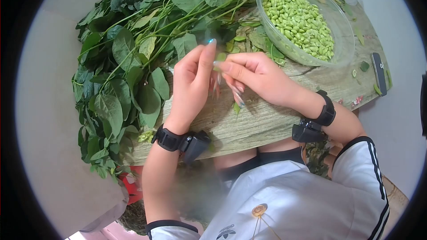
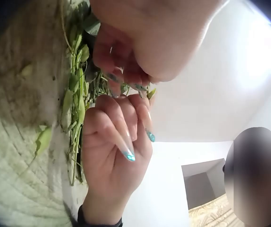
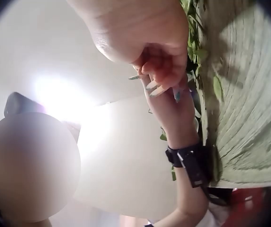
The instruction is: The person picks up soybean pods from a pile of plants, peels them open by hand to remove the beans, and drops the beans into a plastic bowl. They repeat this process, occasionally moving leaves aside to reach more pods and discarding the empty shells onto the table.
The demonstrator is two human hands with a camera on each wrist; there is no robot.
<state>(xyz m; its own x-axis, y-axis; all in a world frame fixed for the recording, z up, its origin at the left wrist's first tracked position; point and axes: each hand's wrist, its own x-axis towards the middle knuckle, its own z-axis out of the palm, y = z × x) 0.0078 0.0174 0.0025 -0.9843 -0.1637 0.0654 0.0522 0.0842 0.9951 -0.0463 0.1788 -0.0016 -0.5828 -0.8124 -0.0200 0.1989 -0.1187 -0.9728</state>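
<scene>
Both hands meet above the wooden table, in the middle of the head view. My left hand pinches a small green soybean pod between thumb and fingers. From the other side, my right hand pinches the same pod with thumb and forefinger; its other fingers curl below, long nails showing. Fingertips hide much of the pod, and it is blurred; a green tip of it shows beside the fingers in the left wrist view. Under the hands, a loose pod lies on the table.
A clear plastic bowl of shelled green soybeans stands at the back right. Leafy soybean stalks cover the table's left and back. A dark phone-like object lies at the right edge. Something red is below the front left edge.
</scene>
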